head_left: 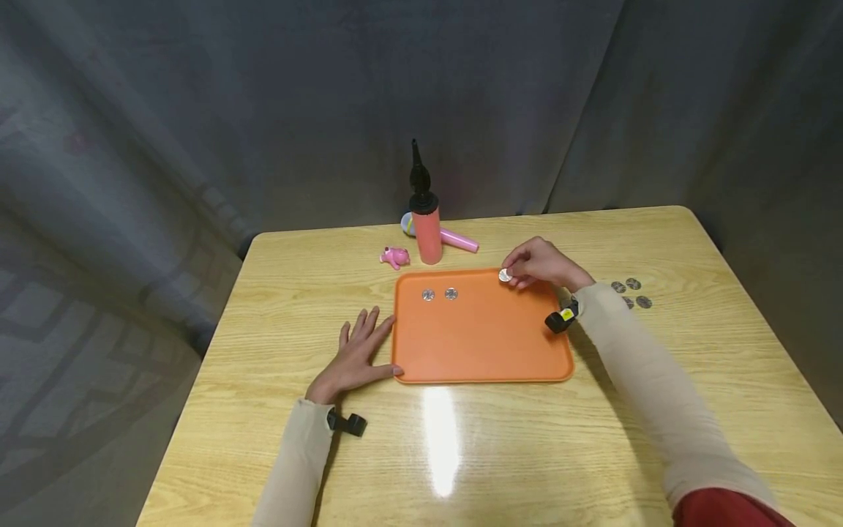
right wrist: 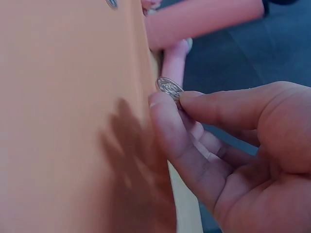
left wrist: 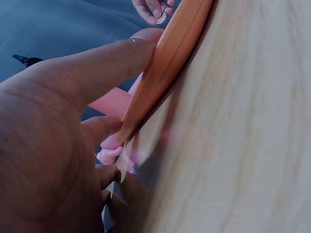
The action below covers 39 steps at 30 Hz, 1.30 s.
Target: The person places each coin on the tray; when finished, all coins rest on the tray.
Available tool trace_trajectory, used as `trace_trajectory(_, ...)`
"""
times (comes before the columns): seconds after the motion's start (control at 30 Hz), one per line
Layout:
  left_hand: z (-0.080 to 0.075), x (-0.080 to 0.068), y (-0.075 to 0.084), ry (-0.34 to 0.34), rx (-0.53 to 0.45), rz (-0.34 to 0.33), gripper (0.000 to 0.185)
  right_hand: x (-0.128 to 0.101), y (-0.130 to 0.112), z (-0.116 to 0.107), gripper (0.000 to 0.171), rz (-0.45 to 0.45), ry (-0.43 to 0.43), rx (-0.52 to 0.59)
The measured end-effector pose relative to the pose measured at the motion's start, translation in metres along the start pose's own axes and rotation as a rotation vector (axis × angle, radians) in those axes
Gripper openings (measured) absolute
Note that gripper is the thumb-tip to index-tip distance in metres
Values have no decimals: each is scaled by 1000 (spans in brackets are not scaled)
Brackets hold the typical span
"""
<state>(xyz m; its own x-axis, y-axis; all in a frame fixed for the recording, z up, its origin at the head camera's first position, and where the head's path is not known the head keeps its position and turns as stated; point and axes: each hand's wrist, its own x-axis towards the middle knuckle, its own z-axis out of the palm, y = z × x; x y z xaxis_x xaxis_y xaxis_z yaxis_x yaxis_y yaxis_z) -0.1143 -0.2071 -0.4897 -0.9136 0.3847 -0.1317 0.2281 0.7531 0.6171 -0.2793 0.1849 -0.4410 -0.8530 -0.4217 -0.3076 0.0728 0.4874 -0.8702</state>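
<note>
Between thumb and fingertip, my right hand (head_left: 541, 263) pinches a silver coin (head_left: 505, 275) over the far right part of an orange tray (head_left: 484, 340). The right wrist view shows the coin (right wrist: 170, 87) tilted, with its embossed face visible. Two more coins lie side by side in the tray, a left one (head_left: 428, 295) and a right one (head_left: 451, 293), near its far edge. My left hand (head_left: 353, 360) rests at the tray's left side with fingers spread, the thumb on the near left corner and the index fingertip at the left rim.
Several coins (head_left: 644, 301) lie on the wooden table (head_left: 316, 278) right of the tray, partly behind the right sleeve. Beyond the tray stand a pink hand pump (head_left: 429, 238) with a black nozzle, a pink-handled toy microphone (head_left: 459, 240) and a small pink figurine (head_left: 396, 256).
</note>
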Motion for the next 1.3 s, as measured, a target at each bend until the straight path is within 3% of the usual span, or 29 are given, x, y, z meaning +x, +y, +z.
trace_trajectory(0.23, 0, 0, 1, -3, 3, -3, 99, 14, -5, 25, 24, -5, -76, 31)
trace_trajectory(0.43, -1, 1, 2, -8, -1, 4, 99, 20, -5, 39, 22, 8, -87, -17)
trace_trajectory(0.63, -1, 0, 1, -4, 2, 6, 99, 20, -9, 50, 15, -26, -41, -102)
trace_trajectory(0.97, 1, 1, -2, 1, 15, 12, 99, 23, -12, 65, 10, -173, 78, -380)
trace_trajectory(1.3, 1, 0, -1, -1, 20, 11, 99, 19, -14, 73, 4, -215, 99, -481)
